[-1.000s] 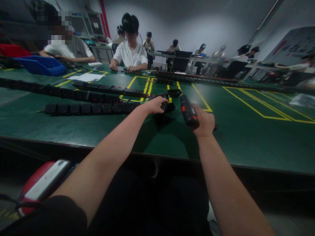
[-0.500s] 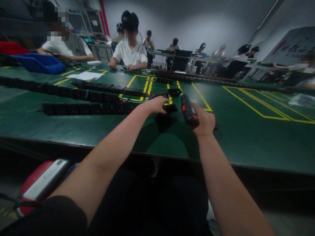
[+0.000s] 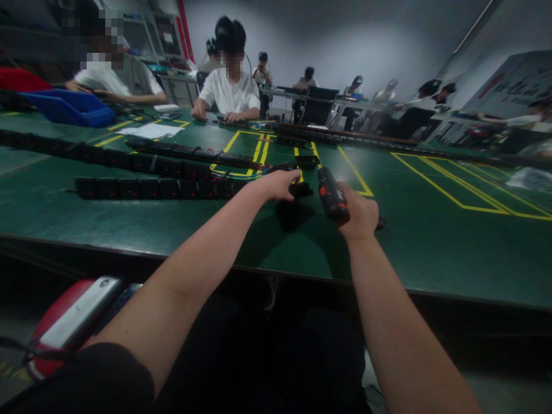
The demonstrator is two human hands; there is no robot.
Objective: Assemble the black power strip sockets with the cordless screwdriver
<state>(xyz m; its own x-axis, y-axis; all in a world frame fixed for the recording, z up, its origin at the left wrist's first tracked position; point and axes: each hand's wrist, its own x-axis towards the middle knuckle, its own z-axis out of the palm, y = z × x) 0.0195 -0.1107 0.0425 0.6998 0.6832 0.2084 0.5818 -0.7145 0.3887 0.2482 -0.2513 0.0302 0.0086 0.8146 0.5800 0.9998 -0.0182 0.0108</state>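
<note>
My right hand [image 3: 359, 213] is wrapped round a black power screwdriver [image 3: 331, 194] with orange marks, its tip pointing away from me over the green table. To its left, my left hand [image 3: 282, 185] has its fingers curled round the right end of a nearby row of black modules [image 3: 159, 188]. A small dark piece [image 3: 303, 190] shows beside the fingertips. Just beyond lies a short black part [image 3: 307, 161], near the drill's tip. Coloured wires [image 3: 235, 174] run between the module rows behind my left hand.
Longer black module rows [image 3: 103, 156] cross the green table [image 3: 431, 247]. A blue bin [image 3: 71, 107] and white paper [image 3: 150, 131] lie at the far left. Two people in white shirts sit across the table. A clear plastic bag [image 3: 530, 178] rests at the right.
My left hand has shifted very slightly to the right in the view, and its fingers look a little more closed. The right hand keeps its hold on the screwdriver.
</note>
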